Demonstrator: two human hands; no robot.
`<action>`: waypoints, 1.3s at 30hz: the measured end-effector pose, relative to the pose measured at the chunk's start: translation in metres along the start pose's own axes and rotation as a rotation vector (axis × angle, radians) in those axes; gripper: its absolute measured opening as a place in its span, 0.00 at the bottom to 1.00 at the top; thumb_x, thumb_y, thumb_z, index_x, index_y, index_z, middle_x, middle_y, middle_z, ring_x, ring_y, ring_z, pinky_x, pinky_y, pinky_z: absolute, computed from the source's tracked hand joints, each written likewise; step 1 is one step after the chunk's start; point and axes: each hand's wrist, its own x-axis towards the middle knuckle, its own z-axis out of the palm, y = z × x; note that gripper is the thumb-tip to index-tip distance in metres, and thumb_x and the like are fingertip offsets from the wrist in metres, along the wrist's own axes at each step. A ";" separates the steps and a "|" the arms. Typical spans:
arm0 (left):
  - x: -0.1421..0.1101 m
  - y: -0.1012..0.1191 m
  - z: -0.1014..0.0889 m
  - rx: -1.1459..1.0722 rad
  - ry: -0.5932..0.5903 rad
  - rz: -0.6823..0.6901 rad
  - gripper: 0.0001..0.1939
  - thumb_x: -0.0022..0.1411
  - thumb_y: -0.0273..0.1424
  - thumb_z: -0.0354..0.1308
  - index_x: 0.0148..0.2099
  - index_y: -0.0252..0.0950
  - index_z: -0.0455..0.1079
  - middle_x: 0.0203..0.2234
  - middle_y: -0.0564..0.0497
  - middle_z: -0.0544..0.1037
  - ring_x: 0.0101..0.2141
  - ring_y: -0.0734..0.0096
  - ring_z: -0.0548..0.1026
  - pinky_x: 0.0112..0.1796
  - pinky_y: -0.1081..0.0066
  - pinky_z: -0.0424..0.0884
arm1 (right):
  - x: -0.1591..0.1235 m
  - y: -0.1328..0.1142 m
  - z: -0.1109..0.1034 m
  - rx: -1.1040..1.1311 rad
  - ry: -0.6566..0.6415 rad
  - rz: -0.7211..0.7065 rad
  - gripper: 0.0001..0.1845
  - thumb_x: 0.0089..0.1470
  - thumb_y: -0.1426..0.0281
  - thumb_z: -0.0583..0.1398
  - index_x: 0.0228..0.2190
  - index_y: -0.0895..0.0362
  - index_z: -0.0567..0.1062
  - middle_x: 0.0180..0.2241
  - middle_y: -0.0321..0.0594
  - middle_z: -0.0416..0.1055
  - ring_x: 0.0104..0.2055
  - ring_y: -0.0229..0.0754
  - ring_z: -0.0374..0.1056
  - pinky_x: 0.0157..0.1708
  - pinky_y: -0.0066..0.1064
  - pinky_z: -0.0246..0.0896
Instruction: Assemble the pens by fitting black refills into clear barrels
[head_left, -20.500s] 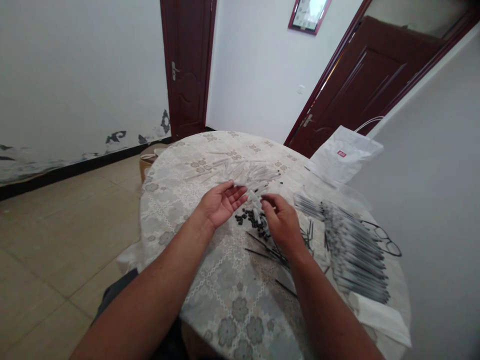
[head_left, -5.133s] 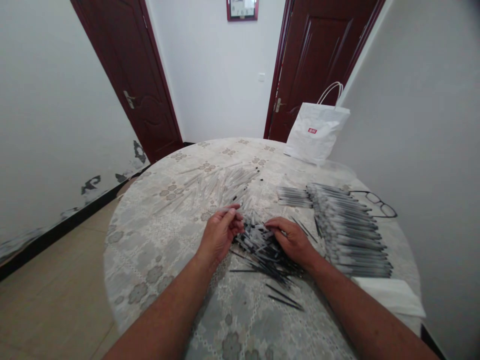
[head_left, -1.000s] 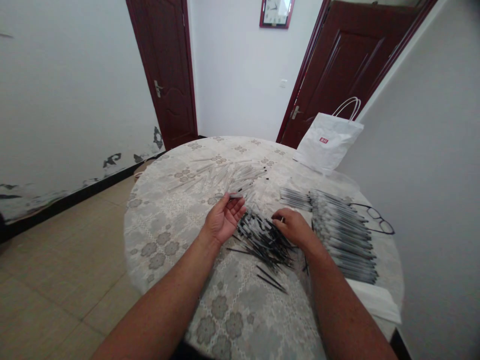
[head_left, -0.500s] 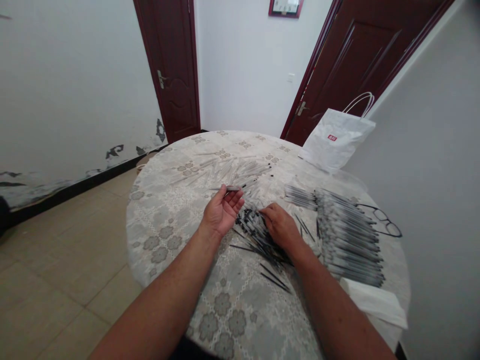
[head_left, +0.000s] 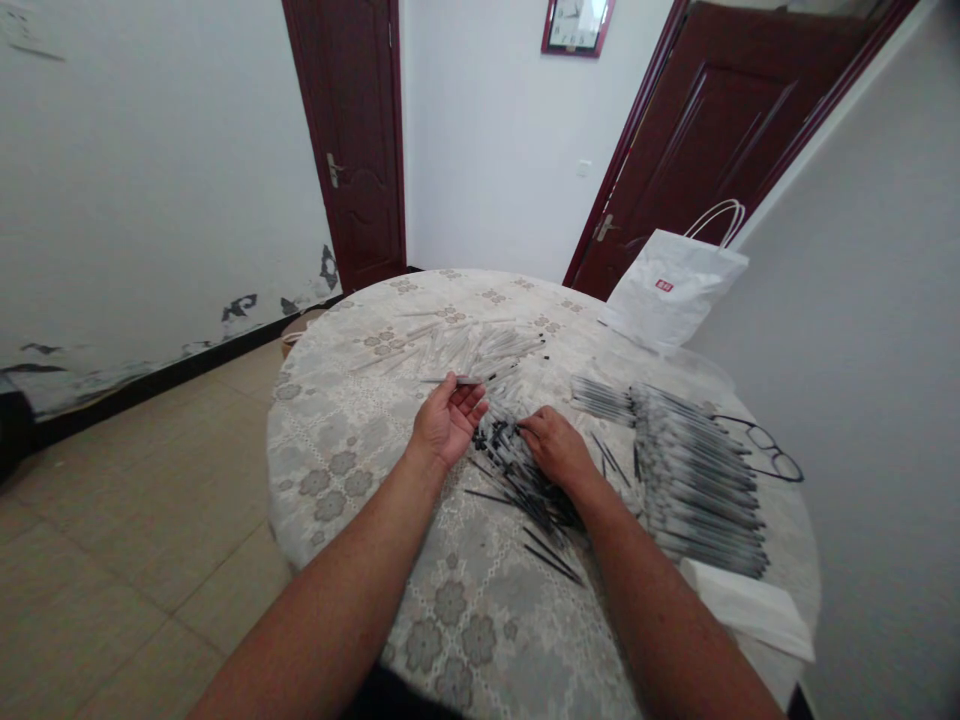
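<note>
My left hand (head_left: 448, 416) is palm-up over the round table (head_left: 360, 440), its fingers lightly curled round a thin clear pen barrel (head_left: 459, 380). My right hand (head_left: 553, 446) rests palm-down on a loose heap of black pen refills and small parts (head_left: 517, 478), fingertips pinched into the heap; what they hold is hidden. Beyond the hands lies a spread of clear pen barrels (head_left: 472, 345). To the right, a long row of finished pens (head_left: 694, 480) is laid side by side.
A white paper bag (head_left: 675, 285) stands at the table's far right edge. Black-rimmed glasses (head_left: 765, 450) lie by the wall, white paper (head_left: 750, 605) at the near right. Two dark red doors (head_left: 352, 140) and a wall clock (head_left: 574, 25) are behind; tiled floor lies left.
My right hand has moved left, back onto the refill heap, over the last second. My left hand stays palm-up with the barrel. The camera has shifted slightly.
</note>
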 end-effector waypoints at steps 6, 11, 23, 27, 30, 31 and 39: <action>0.003 -0.001 -0.005 0.010 -0.013 0.015 0.09 0.66 0.32 0.58 0.37 0.31 0.72 0.28 0.47 0.81 0.28 0.70 0.80 0.31 0.71 0.77 | 0.006 -0.002 0.001 -0.052 -0.037 0.011 0.15 0.65 0.63 0.54 0.46 0.52 0.79 0.41 0.43 0.69 0.44 0.42 0.67 0.45 0.28 0.58; 0.001 -0.001 -0.003 0.024 -0.017 0.021 0.08 0.65 0.32 0.59 0.37 0.31 0.72 0.27 0.47 0.81 0.27 0.71 0.80 0.30 0.72 0.77 | 0.015 -0.009 -0.002 -0.080 -0.088 0.024 0.14 0.63 0.63 0.57 0.43 0.52 0.80 0.40 0.43 0.70 0.45 0.42 0.68 0.43 0.28 0.58; -0.002 0.000 0.000 0.027 -0.018 0.013 0.08 0.63 0.33 0.61 0.38 0.32 0.71 0.27 0.49 0.81 0.27 0.72 0.80 0.29 0.74 0.76 | 0.012 -0.023 -0.005 -0.145 -0.108 0.054 0.12 0.60 0.63 0.58 0.42 0.54 0.78 0.42 0.44 0.70 0.43 0.43 0.69 0.39 0.29 0.58; -0.003 0.001 0.001 0.035 -0.023 0.016 0.07 0.64 0.32 0.60 0.38 0.32 0.71 0.28 0.49 0.81 0.27 0.72 0.80 0.29 0.74 0.76 | 0.014 -0.027 -0.003 -0.196 -0.115 0.082 0.13 0.60 0.61 0.57 0.41 0.55 0.77 0.42 0.46 0.71 0.42 0.47 0.70 0.37 0.32 0.59; -0.003 0.000 -0.001 0.054 -0.031 0.026 0.08 0.64 0.33 0.60 0.38 0.32 0.72 0.28 0.48 0.81 0.27 0.71 0.80 0.29 0.73 0.76 | 0.015 -0.028 -0.002 -0.196 -0.120 0.091 0.12 0.60 0.63 0.57 0.41 0.55 0.76 0.42 0.47 0.72 0.43 0.47 0.71 0.38 0.32 0.59; -0.002 0.000 -0.001 0.058 -0.033 0.027 0.08 0.64 0.33 0.60 0.38 0.32 0.72 0.28 0.48 0.81 0.27 0.71 0.80 0.29 0.73 0.76 | 0.015 -0.028 -0.002 -0.194 -0.123 0.096 0.12 0.60 0.64 0.56 0.41 0.55 0.76 0.42 0.47 0.72 0.43 0.47 0.70 0.39 0.33 0.60; -0.001 -0.004 -0.003 0.084 -0.055 0.026 0.09 0.63 0.34 0.61 0.38 0.32 0.72 0.29 0.47 0.81 0.28 0.69 0.80 0.29 0.72 0.76 | 0.009 -0.016 -0.005 -0.004 0.096 0.096 0.10 0.63 0.68 0.52 0.39 0.56 0.73 0.41 0.46 0.72 0.44 0.45 0.69 0.44 0.31 0.59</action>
